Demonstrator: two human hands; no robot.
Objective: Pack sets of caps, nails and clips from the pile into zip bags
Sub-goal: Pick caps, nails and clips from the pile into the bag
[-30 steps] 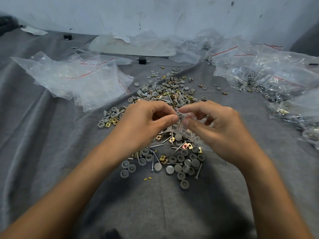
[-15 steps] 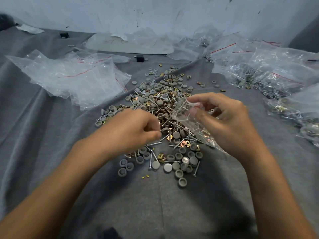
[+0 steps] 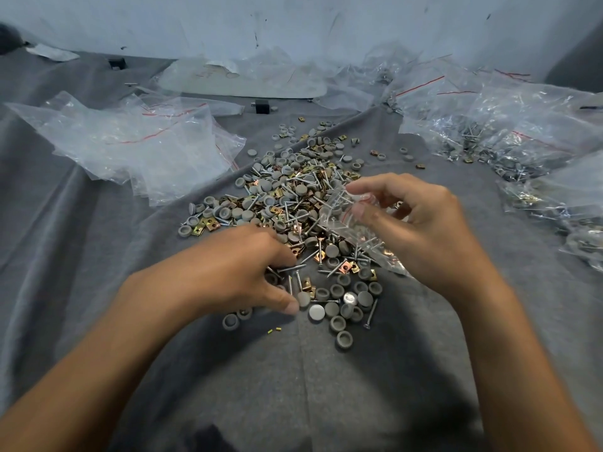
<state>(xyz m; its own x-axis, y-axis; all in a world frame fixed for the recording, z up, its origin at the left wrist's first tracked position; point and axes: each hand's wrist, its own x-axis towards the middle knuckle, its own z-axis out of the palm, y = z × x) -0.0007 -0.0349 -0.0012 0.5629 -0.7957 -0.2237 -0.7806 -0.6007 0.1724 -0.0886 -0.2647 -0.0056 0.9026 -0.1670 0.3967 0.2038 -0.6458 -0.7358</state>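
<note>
A pile point(image 3: 293, 203) of grey round caps, silver nails and brass clips lies on the grey cloth. My right hand point(image 3: 421, 230) pinches the mouth of a small clear zip bag point(image 3: 352, 233) between thumb and fingers; the bag hangs over the pile's right side with nails and a few clips inside. My left hand point(image 3: 235, 275) is down on the near part of the pile, fingers curled over caps and nails, thumb tip beside a grey cap point(image 3: 304, 300). What its fingers hold is hidden.
A heap of empty zip bags point(image 3: 137, 145) with red seal lines lies at the left. Filled bags point(image 3: 509, 138) are heaped at the right and back right. A white wall point(image 3: 293, 24) closes the far side. The grey cloth point(image 3: 310, 386) stretches toward me.
My left hand left the bag's mouth and dropped down and toward me onto the pile. My right hand kept the bag, its mouth still raised.
</note>
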